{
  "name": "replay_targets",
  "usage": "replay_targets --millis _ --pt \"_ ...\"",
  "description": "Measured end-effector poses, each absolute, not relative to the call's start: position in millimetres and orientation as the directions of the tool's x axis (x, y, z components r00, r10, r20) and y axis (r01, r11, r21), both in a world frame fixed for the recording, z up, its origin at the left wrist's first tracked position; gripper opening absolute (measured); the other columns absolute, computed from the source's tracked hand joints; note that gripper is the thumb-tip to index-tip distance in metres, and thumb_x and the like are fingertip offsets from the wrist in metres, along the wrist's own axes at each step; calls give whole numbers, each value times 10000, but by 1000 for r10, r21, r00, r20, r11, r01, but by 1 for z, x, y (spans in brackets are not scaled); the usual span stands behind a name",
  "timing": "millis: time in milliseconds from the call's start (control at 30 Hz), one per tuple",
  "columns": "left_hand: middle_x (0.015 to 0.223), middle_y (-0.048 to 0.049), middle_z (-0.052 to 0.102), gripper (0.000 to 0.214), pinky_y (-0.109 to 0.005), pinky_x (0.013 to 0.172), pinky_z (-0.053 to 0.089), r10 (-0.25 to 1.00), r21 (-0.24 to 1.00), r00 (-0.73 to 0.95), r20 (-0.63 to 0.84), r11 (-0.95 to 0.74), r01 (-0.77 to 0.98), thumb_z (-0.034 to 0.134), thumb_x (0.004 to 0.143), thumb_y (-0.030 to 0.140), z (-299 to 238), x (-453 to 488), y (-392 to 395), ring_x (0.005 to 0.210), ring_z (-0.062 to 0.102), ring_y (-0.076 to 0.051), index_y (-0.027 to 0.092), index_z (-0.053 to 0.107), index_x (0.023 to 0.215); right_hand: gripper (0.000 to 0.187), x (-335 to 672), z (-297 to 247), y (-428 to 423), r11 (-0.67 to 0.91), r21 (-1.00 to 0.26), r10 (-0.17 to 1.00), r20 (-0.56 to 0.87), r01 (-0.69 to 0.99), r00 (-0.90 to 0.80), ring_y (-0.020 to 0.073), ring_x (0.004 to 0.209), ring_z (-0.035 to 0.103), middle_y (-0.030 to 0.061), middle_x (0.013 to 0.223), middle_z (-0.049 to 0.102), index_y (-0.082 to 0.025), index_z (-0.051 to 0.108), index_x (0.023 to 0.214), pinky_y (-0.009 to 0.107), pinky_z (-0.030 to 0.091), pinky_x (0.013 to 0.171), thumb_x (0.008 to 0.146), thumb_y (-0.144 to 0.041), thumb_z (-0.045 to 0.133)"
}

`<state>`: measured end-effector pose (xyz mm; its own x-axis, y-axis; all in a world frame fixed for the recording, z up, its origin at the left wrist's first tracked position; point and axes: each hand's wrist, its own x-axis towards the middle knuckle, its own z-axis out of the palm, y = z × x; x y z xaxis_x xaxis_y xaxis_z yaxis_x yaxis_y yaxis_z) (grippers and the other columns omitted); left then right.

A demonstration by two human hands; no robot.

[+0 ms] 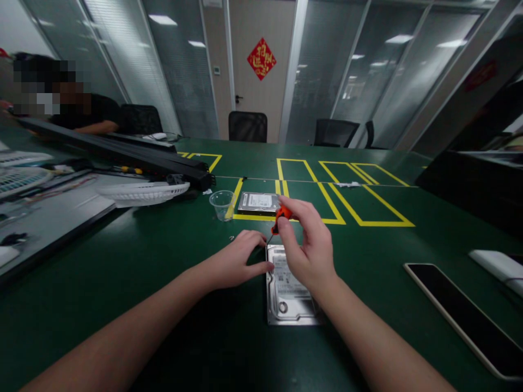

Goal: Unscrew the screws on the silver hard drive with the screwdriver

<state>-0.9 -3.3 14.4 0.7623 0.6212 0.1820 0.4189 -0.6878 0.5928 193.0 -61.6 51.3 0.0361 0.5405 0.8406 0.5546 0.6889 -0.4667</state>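
A silver hard drive [292, 305] lies flat on the green table in front of me, label side up. My left hand [237, 261] holds its left edge, thumb on the drive and fingers by the far left corner. Above the drive, my right hand [308, 239] grips a screwdriver [281, 218] by its orange and black handle. The thin shaft slants down to that same corner; whether the tip sits in a screw is too small to tell. My right hand covers the drive's upper right part. A tiny metal piece [231, 238] lies left of my left fingers.
Beyond my hands are a second hard drive [258, 202] and a clear plastic cup [223, 205]. A phone [461, 316] lies at right. Rackets [143, 191] and long black bars [134, 155] crowd the left. Yellow tape [384, 224] marks the table. A person [96, 114] sits far left.
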Motion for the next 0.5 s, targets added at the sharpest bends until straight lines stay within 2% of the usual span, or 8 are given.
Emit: replay_targets --millis 67,133,367,500 --pt "1345 -116 665 321 -544 1136 487 619 594 762 190 -690 413 778 975 457 15 -1 -3 1288 581 -338 233 643 1162 409 193 50 -62 699 -497 564 825 514 31 227 1273 705 95 1370 736 -300 630 1451 486 602 1100 1069 -204 519" --pt "1361 -117 660 324 -549 1144 483 619 595 762 192 -691 411 777 973 466 14 -1 -3 1297 576 -341 232 638 1148 419 193 48 -62 706 -509 569 822 492 33 220 1250 721 91 1373 743 -297 620 1460 473 611 1085 1072 -189 506" --pt "1293 -112 671 333 -538 1098 511 627 596 756 189 -685 419 779 971 445 14 -1 -3 1252 594 -341 235 639 1189 293 193 51 -58 688 -429 493 868 586 56 189 1037 707 51 1116 730 -289 687 1283 398 635 918 1000 -215 686" --pt "1301 -117 669 333 -548 1102 507 625 596 756 193 -687 416 780 967 451 14 -1 -3 1250 594 -343 231 638 1172 317 193 50 -61 692 -480 538 841 539 57 206 1165 710 87 1250 732 -272 674 1346 431 620 1004 1039 -222 616"
